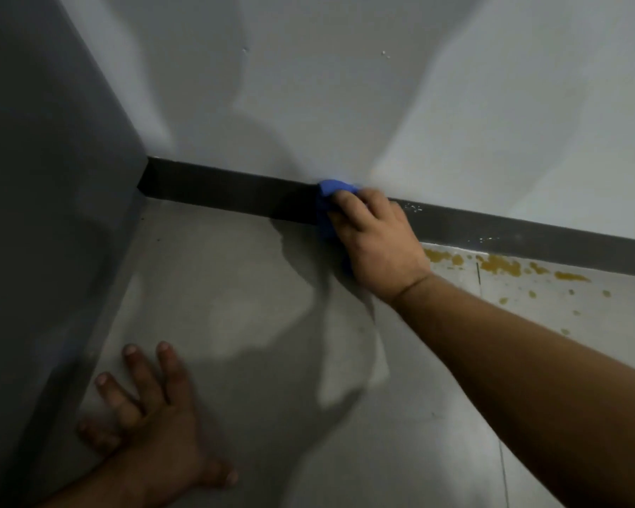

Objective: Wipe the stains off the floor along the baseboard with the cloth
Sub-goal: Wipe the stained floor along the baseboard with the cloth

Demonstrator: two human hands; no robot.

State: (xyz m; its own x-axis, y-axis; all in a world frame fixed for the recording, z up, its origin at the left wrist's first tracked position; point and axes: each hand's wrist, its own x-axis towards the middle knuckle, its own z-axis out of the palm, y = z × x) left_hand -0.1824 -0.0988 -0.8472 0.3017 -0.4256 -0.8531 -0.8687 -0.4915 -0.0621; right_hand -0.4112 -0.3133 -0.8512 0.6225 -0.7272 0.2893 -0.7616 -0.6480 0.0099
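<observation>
- The right hand (376, 238) sat near the middle of the frame, its arm reaching in from the lower right, and its fingers were closed down over a blue cloth (329, 209).
- The cloth was pressed against the dark baseboard (217, 190), its top edge level with the top of the baseboard and its lower part hanging toward the floor (437, 416); most of it was hidden under the hand.
- The left hand (151, 430) lay in the lower left of the frame, open and flat on the floor with fingers spread, holding nothing.
- The two hands were well apart.
- Yellowish-brown stains (501, 265) lay on the floor at the right of the frame, just beside the foot of the baseboard, with smaller spots scattered below them toward the bottom right.
- The stains began just to the right of the right wrist; the cloth was not touching them.
- Small white specks (413, 207) showed on the baseboard just to the right of the right hand.
- A pale wall (345, 86) filled the top of the frame above the baseboard.
- A dark grey panel (44, 177) ran down the left side, meeting the baseboard at a corner in the middle left.
- Soft shadows fell across the wall and floor around the hands.
</observation>
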